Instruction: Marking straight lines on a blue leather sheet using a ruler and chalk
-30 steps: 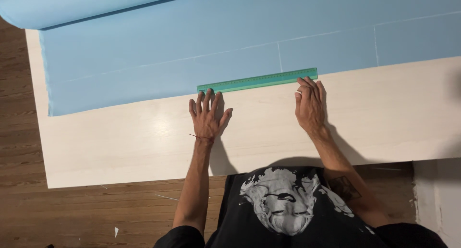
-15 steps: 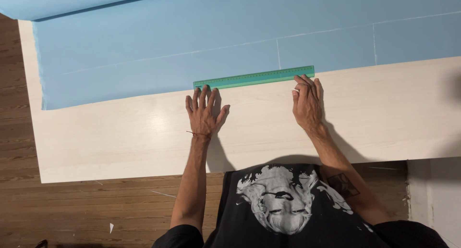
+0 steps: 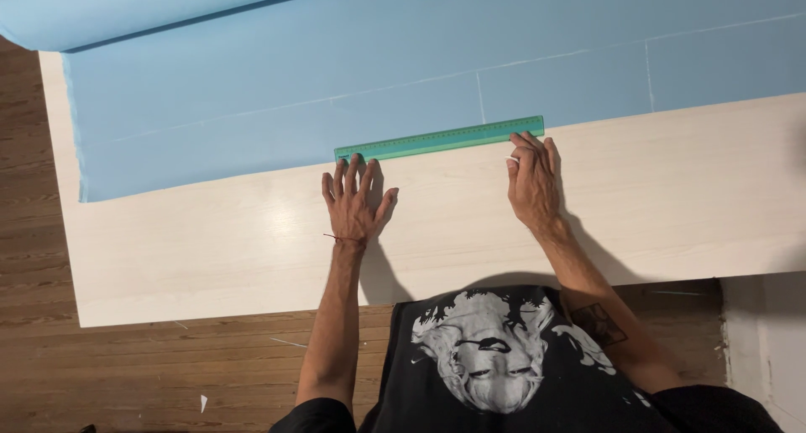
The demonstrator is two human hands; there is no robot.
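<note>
A long green ruler [image 3: 441, 138] lies along the near edge of a wide light-blue fabric sheet [image 3: 336, 80], which is spread over a pale wooden table [image 3: 210, 257]. My left hand [image 3: 353, 202] rests flat on the table, fingers spread, with its fingertips touching the ruler's left end. My right hand [image 3: 532, 181] is also flat on the table, and its fingertips press on the ruler's right end. Thin white chalk lines [image 3: 480, 97] cross the fabric above the ruler. Neither hand holds anything.
The fabric's far part folds or rolls up at the top left [image 3: 126, 9]. A dark wood floor [image 3: 34, 357] shows left of the table and below it, with small scraps on it. A white surface [image 3: 768, 341] sits at the lower right.
The hands and ruler keep their pose on the fabric edge. The view has shifted slightly, so the table's left edge sits a little further right in the picture.
</note>
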